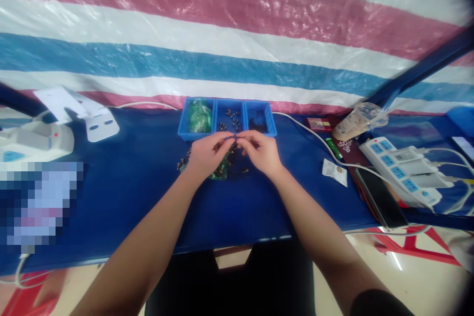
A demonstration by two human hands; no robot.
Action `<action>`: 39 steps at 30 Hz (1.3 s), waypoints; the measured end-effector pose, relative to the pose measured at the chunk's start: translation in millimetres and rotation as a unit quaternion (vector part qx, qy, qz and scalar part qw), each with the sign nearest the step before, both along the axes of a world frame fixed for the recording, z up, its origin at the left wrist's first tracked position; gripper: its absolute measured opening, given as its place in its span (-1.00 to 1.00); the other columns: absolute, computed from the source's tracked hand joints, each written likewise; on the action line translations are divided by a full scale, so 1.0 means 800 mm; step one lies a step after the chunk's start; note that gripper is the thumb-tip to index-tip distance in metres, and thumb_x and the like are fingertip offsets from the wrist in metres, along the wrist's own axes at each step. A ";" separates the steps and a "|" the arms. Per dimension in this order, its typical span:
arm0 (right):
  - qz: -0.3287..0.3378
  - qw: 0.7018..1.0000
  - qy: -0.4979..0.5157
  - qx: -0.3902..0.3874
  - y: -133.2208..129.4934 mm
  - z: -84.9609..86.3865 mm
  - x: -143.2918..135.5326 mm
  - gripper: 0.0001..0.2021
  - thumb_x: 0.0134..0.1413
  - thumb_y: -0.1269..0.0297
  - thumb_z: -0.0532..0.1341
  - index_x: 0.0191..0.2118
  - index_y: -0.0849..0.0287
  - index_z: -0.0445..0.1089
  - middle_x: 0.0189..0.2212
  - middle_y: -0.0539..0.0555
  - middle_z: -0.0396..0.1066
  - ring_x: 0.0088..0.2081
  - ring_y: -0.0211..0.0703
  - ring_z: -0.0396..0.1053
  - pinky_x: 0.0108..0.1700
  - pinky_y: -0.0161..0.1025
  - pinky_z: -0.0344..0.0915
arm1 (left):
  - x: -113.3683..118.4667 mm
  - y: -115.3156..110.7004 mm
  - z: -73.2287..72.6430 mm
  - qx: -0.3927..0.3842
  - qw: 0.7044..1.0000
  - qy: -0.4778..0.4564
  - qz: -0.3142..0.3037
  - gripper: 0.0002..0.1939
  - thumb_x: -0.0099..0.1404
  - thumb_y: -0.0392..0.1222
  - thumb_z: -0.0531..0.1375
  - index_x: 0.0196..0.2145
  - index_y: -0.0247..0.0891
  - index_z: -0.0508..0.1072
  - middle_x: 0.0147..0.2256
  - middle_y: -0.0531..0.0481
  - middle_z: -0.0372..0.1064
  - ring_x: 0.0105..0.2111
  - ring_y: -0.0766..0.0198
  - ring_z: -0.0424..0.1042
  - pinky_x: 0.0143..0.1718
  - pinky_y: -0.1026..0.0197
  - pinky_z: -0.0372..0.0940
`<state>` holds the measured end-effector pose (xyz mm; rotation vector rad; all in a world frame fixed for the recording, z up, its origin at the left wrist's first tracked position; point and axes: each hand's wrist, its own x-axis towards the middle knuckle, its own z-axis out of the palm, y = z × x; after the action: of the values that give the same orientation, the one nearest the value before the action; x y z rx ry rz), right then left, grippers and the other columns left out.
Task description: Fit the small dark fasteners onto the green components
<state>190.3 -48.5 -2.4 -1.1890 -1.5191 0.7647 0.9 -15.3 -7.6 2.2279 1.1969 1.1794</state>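
Observation:
My left hand point(211, 154) and my right hand point(261, 152) meet over the middle of the blue table, thumbs and forefingers pinched together. Between the fingertips is a small dark piece point(235, 136), too small to name. Under and around the hands lies a pile of small brass-and-black parts point(231, 158), partly on a green plastic bag point(221, 170) and partly covered by the left hand. Just beyond, a blue three-part bin point(180, 128) holds a green bag point(200, 117) on the left, small metallic parts point(233, 116) in the centre and small dark parts point(258, 123) on the right.
At right are a power strip point(398, 170) with plugged-in chargers, a phone point(381, 197), a plastic drink cup point(355, 122), a white packet point(335, 172) and a cable. White brackets point(99, 126) and a white device point(52, 140) stand at left. Striped sheeting point(222, 59) hangs behind.

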 end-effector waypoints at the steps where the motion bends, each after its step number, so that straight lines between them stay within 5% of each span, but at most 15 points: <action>1: -0.003 1.000 -0.005 0.004 0.000 -0.001 0.000 -0.80 0.23 0.13 0.29 -0.11 0.07 0.54 -0.42 -0.02 0.55 -0.52 -0.29 0.46 -0.38 -0.31 0.44 | 0.000 0.000 0.000 -0.002 1.000 -0.002 0.003 -0.75 0.40 -0.02 0.23 -0.12 -0.19 0.62 -0.38 0.04 0.58 -0.50 0.38 0.45 -0.34 0.33 0.34; 6: -0.023 1.000 -0.018 0.002 0.001 -0.005 -0.001 -0.81 0.22 0.12 0.29 -0.16 0.08 0.57 -0.39 0.02 0.58 -0.50 -0.25 0.47 -0.38 -0.27 0.44 | 0.001 -0.001 0.002 0.002 1.000 -0.003 0.001 -0.73 0.39 0.01 0.23 -0.14 -0.20 0.63 -0.39 0.04 0.58 -0.50 0.38 0.45 -0.36 0.34 0.35; 15: 0.063 0.997 -0.008 -0.033 -0.004 -0.005 -0.012 -0.85 0.26 0.25 0.21 -0.18 0.10 0.55 -0.42 -0.02 0.56 -0.49 -0.27 0.48 -0.36 -0.29 0.45 | 0.002 -0.005 0.003 0.012 1.000 0.017 -0.022 -0.72 0.39 0.02 0.23 -0.17 -0.18 0.65 -0.36 0.00 0.61 -0.42 0.32 0.53 -0.28 0.31 0.42; 33: 0.024 0.989 0.131 -0.069 0.000 0.010 -0.009 -0.71 0.11 0.01 0.35 -0.22 0.13 0.46 -0.50 -0.04 0.52 -0.55 -0.32 0.44 -0.47 -0.34 0.43 | 0.002 -0.001 -0.001 0.001 1.000 0.026 0.010 -0.72 0.38 0.03 0.24 -0.14 -0.19 0.64 -0.34 -0.01 0.61 -0.40 0.29 0.54 -0.25 0.28 0.42; 39: -0.061 0.967 0.198 -0.147 0.012 0.010 0.007 -0.69 0.01 0.07 0.40 -0.22 0.21 0.51 -0.45 0.04 0.57 -0.58 -0.29 0.46 -0.66 -0.41 0.26 | 0.002 -0.001 0.000 -0.018 0.999 0.036 0.001 -0.72 0.38 -0.01 0.24 -0.07 -0.17 0.62 -0.36 0.02 0.59 -0.42 0.31 0.52 -0.22 0.27 0.41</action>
<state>195.7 -39.1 5.9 -1.2425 -1.0175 1.0984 2.8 -16.0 -7.3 2.2600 1.2385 1.0792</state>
